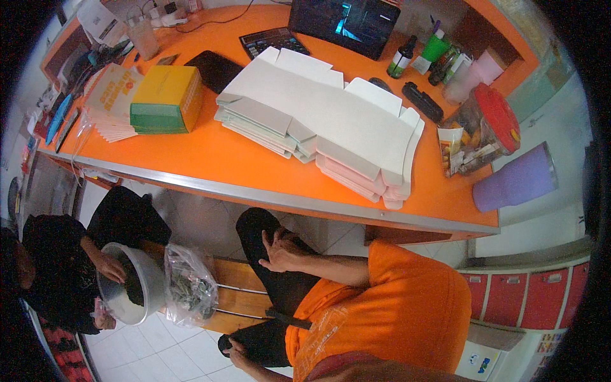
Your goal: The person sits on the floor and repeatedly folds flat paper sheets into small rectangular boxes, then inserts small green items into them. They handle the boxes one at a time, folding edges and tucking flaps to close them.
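Note:
My right hand [283, 253] rests on my dark-trousered right thigh, fingers spread and nothing in them. Lower down, my left hand [238, 354] lies over my left knee, its fingers loosely laid on the cloth and no object visible in it. Nearest to my hands is a clear plastic bag [189, 283] of small items, on a wooden bench [238, 277]. Beside the bag a person in dark clothes reaches one hand [113, 267] into a whitish tub [149, 280]; that person's other hand [102, 316] is below it, its contents unclear.
An orange desk [191, 156] runs across the top. On it lie flat white cardboard box blanks [324, 114], a yellow-green box [167, 99], a red-lidded jar [484, 127], a purple tumbler [515, 178] and a dark screen [347, 22]. Red drawers [506, 299] stand right.

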`<state>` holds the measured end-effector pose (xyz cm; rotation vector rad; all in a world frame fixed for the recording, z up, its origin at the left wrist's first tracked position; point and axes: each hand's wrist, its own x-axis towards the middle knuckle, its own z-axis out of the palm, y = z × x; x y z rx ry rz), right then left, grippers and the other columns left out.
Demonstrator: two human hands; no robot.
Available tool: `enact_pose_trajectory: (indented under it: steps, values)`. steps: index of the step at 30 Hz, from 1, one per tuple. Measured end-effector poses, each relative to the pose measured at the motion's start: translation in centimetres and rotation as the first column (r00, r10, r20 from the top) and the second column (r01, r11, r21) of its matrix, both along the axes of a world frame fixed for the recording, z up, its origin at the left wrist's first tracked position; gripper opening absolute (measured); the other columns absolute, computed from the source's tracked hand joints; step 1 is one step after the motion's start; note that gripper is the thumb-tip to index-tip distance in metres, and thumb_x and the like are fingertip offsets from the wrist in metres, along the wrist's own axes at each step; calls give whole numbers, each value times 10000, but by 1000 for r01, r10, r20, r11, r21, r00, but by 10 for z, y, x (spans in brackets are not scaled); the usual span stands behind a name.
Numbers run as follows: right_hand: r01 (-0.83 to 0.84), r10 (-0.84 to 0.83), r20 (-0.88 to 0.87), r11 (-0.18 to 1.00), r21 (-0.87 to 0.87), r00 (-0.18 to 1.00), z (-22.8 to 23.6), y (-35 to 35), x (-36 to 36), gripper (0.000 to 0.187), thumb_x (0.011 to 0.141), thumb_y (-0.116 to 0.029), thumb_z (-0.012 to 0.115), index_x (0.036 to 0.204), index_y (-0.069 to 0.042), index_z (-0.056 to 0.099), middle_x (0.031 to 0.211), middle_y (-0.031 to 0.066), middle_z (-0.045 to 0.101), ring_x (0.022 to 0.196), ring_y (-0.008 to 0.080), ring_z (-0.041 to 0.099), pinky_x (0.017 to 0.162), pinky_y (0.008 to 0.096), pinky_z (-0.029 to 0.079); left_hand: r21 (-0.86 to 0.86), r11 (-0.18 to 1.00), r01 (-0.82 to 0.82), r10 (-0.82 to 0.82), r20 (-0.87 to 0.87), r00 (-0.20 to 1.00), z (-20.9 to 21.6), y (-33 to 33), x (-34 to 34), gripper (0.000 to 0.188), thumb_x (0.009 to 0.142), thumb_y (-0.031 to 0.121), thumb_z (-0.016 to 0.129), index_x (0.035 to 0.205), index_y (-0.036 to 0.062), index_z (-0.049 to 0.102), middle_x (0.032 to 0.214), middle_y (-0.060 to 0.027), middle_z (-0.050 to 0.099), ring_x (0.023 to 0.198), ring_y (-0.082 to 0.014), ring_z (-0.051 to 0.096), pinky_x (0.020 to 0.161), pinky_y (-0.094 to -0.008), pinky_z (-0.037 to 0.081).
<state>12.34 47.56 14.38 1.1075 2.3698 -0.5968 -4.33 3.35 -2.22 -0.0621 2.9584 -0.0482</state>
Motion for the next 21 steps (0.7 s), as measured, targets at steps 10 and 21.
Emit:
enact_pose_trajectory:
  steps: [10, 21]
  values:
    - [34, -33, 62, 999, -27, 998, -13, 19, -19, 953, 947, -599, 414, 1540, 19, 0, 1438, 486, 171, 1285, 616, 339, 960, 739, 359, -63, 997, 47, -41, 90, 995, -11, 1, -33, 722, 862, 585, 582, 1127, -76, 464, 797, -195, 622, 887, -435, 669, 758, -530, 549]
    - [12, -7, 137, 999, -32, 990, -21, 48, -57, 967, 939, -595, 432, 1535, 39, 10, 1435, 443, 256, 1258, 554, 424, 921, 708, 427, -176, 971, 159, -131, 159, 979, -20, 10, -60, 714, 868, 589, 573, 1114, -75, 485, 745, -156, 643, 883, -385, 690, 748, -521, 561]
